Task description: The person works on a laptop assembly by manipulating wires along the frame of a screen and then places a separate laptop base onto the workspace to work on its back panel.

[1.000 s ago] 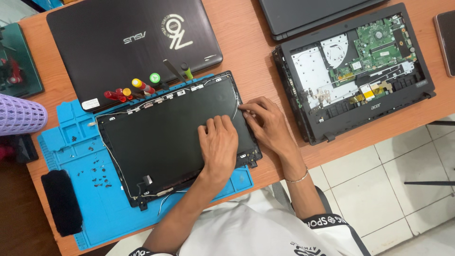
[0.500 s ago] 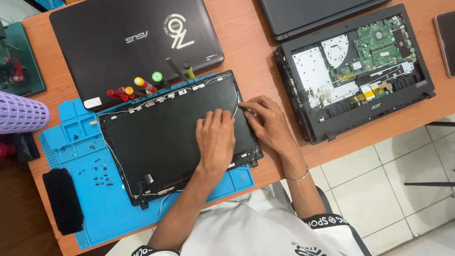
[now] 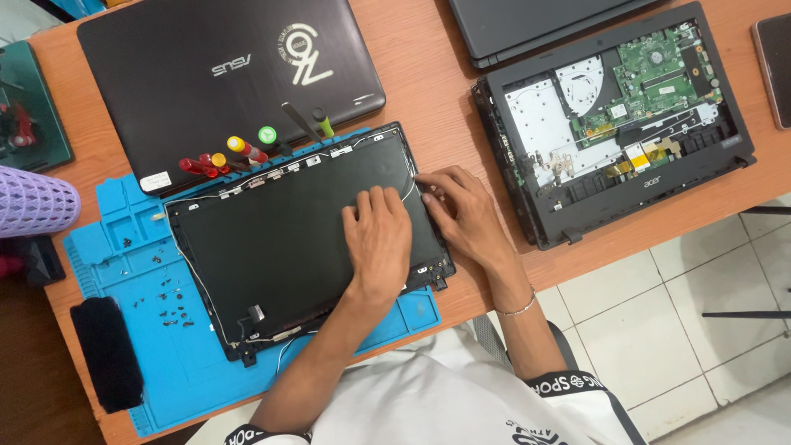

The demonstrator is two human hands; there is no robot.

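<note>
A black laptop screen panel (image 3: 280, 239) lies face down in its lid on a blue work mat (image 3: 165, 363). My left hand (image 3: 377, 239) rests flat on the panel's right part, fingers together and pointing away from me. My right hand (image 3: 461, 216) is at the panel's right edge, fingertips pinching at a thin white cable (image 3: 406, 191) that runs along the frame. Whether the cable is gripped is not clear.
Several screwdrivers (image 3: 239, 152) lie at the mat's far edge against a closed dark laptop (image 3: 231, 74). An opened laptop base (image 3: 618, 115) with its green board sits to the right. Loose screws (image 3: 169, 297) and a black pad (image 3: 105, 353) lie on the mat's left. A purple basket (image 3: 33, 202) stands far left.
My left hand has slid slightly away from me across the panel. My right hand stays at the right edge by the cable.
</note>
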